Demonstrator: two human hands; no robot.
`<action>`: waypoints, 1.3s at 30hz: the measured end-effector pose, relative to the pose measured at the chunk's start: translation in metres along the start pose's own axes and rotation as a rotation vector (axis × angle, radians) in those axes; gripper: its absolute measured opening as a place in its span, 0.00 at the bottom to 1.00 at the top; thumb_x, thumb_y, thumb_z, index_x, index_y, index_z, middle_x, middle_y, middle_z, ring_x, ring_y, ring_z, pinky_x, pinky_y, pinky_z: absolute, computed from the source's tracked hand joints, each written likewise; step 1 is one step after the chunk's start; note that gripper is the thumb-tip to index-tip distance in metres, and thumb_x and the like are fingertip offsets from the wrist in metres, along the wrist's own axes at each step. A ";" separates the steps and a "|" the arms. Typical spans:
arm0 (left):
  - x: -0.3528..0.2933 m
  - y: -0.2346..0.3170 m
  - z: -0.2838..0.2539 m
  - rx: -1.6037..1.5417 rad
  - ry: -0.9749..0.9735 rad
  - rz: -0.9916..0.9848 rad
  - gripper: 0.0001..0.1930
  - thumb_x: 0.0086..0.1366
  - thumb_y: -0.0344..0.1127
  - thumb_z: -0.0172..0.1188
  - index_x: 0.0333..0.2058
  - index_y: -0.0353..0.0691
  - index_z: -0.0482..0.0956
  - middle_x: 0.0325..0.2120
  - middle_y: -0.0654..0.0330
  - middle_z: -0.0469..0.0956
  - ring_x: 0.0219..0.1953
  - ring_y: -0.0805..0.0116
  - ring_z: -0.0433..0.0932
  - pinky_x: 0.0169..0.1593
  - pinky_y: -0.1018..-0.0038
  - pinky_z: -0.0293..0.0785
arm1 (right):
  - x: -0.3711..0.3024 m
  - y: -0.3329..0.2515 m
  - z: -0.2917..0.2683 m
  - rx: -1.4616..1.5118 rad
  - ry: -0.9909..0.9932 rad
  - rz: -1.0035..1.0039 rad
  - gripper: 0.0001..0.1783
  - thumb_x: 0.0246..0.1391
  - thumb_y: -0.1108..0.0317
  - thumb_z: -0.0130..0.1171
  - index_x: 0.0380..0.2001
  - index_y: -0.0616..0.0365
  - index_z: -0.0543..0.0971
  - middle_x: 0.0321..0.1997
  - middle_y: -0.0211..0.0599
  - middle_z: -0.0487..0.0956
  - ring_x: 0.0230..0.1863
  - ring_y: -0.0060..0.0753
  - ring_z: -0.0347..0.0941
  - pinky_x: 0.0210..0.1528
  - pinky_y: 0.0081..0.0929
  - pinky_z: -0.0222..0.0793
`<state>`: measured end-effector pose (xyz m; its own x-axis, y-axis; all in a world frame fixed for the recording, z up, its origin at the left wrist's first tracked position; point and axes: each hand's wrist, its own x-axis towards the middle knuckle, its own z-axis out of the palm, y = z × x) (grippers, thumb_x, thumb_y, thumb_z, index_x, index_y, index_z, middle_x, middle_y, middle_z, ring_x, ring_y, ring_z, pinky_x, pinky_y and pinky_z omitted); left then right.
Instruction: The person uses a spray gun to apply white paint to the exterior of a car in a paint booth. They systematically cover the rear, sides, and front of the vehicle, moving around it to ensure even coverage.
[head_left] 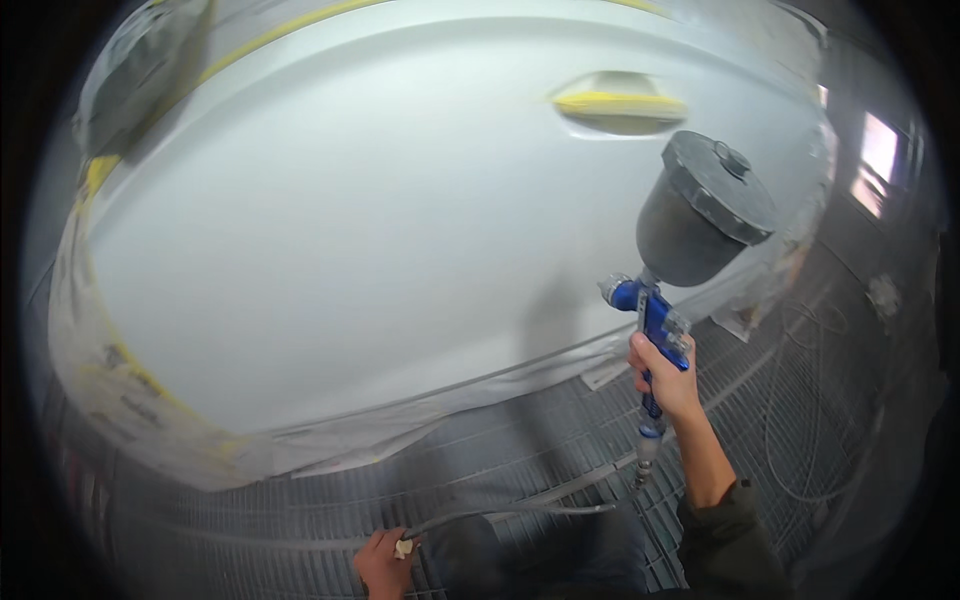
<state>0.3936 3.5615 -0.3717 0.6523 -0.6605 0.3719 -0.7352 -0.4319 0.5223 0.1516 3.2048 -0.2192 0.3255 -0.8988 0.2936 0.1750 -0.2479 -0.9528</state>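
Note:
My right hand (668, 374) is closed around the grip of a blue spray gun (650, 318). A dark grey paint cup (690, 215) with a lid sits on top of the gun, tilted to the right. The gun's nozzle points left, along a white car door (330, 210). Low in the view, my left hand (386, 563) is wrapped round a grey air hose (480, 511), and a small pale piece shows at its fingers. The hose runs right, toward the fitting under the gun's grip. The door's handle (620, 104) is covered with yellow masking tape.
Masking paper and film (160, 410) edged with yellow tape surround the door. A covered side mirror (145, 75) stands out at upper left. Underfoot is a metal grate floor (560, 450). A loose hose (770, 440) lies coiled on it at right. Bright window panes (878, 160) show far right.

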 end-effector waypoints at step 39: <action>0.034 0.165 0.066 -0.002 -0.091 0.278 0.15 0.58 0.36 0.68 0.44 0.44 0.83 0.34 0.53 0.81 0.29 0.51 0.79 0.33 0.60 0.73 | 0.096 -0.042 -0.184 -0.080 0.209 -0.026 0.14 0.59 0.62 0.63 0.25 0.58 0.74 0.19 0.29 0.71 0.18 0.19 0.65 0.16 0.20 0.60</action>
<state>0.2825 3.4268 -0.3235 0.4067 -0.8056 0.4308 -0.8831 -0.2259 0.4113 0.0038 3.0628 -0.1649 0.1210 -0.9450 0.3040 0.1038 -0.2925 -0.9506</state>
